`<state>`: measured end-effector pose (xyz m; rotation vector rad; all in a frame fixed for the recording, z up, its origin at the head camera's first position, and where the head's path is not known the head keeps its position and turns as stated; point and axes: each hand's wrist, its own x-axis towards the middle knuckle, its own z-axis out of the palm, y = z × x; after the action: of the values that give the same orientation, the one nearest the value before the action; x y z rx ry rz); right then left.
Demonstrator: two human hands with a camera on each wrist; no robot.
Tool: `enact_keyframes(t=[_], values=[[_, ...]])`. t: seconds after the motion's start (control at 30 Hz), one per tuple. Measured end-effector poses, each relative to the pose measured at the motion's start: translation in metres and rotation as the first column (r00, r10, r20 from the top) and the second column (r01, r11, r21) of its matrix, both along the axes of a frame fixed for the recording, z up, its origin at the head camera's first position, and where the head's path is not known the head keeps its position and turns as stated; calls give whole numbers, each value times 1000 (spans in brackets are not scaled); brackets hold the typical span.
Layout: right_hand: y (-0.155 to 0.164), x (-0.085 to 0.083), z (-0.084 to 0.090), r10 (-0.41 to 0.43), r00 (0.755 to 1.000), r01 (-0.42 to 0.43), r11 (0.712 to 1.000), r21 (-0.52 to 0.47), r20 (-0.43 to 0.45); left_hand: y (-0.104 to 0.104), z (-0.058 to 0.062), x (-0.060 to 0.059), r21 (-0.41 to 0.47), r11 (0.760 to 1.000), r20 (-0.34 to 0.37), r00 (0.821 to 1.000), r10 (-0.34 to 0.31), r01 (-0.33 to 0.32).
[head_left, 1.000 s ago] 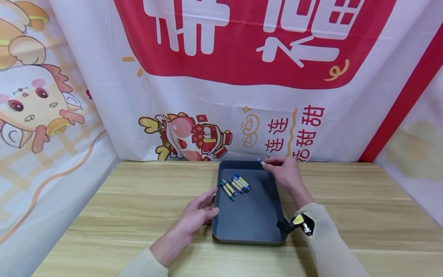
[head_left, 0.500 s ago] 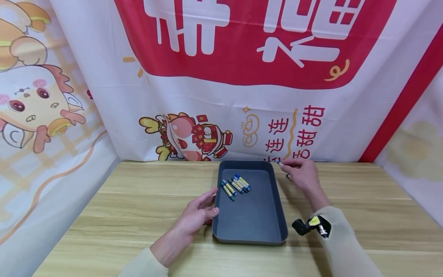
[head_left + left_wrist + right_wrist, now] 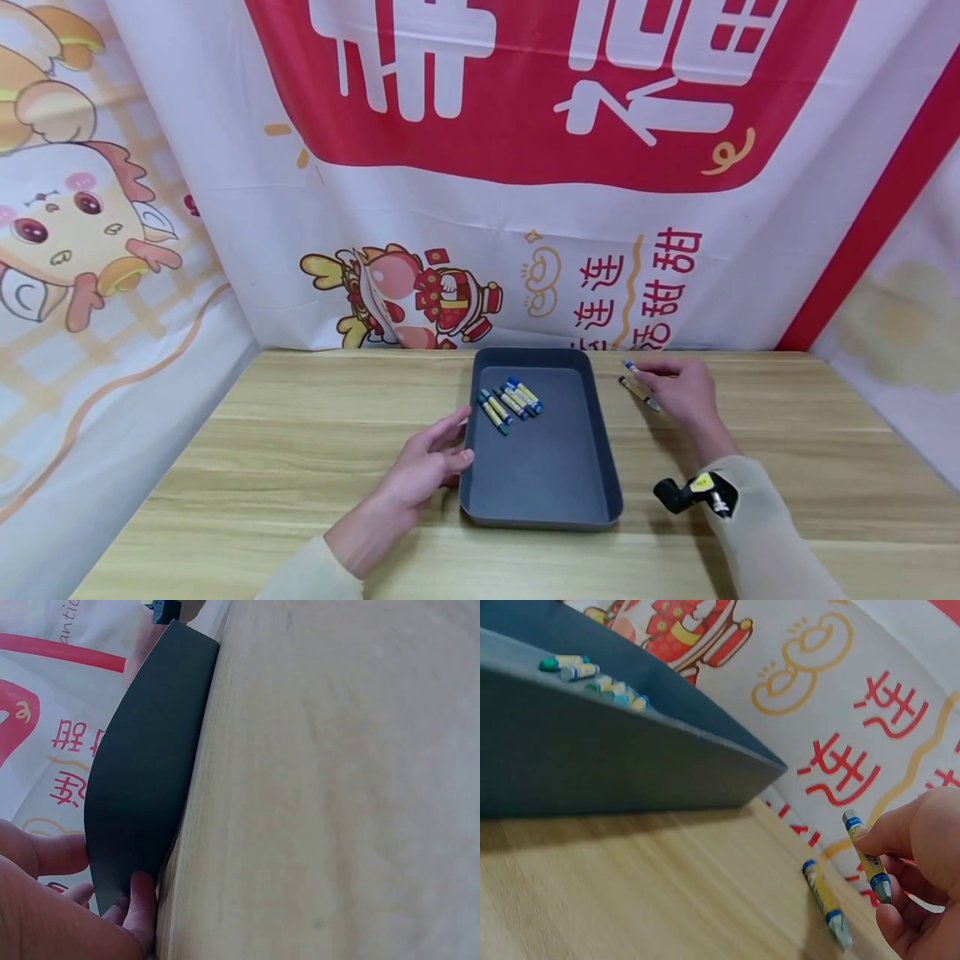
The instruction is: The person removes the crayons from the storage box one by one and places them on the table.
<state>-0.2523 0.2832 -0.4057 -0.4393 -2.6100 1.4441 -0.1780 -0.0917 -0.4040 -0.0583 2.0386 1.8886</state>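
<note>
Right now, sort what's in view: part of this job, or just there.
Probably the job:
blue-banded yellow crayon in the right hand
similar crayon lying nearby
small crayons inside the dark-grey rectangular tray

Just there:
pale wooden table
red-printed white cloth backdrop

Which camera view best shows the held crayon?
The right wrist view: the held crayon appears large, both ends visible. The head view shows only one small end; in the left wrist view, it can't be made out.

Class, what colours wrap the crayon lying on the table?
The crayon has yellow wrapping with blue bands, clearest in the right wrist view.
</note>
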Motion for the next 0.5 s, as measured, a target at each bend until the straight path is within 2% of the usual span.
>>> enact_keyframes(t=[0.23, 0.5], values=[[6, 1, -11, -34, 997, 36, 999, -16, 70, -1, -1, 0, 3, 1000, 0, 1000, -5, 5], [8, 0, -17, -35, 996, 34, 999, 8, 84, -2, -2, 0, 13, 1000, -9, 1000, -14, 15]])
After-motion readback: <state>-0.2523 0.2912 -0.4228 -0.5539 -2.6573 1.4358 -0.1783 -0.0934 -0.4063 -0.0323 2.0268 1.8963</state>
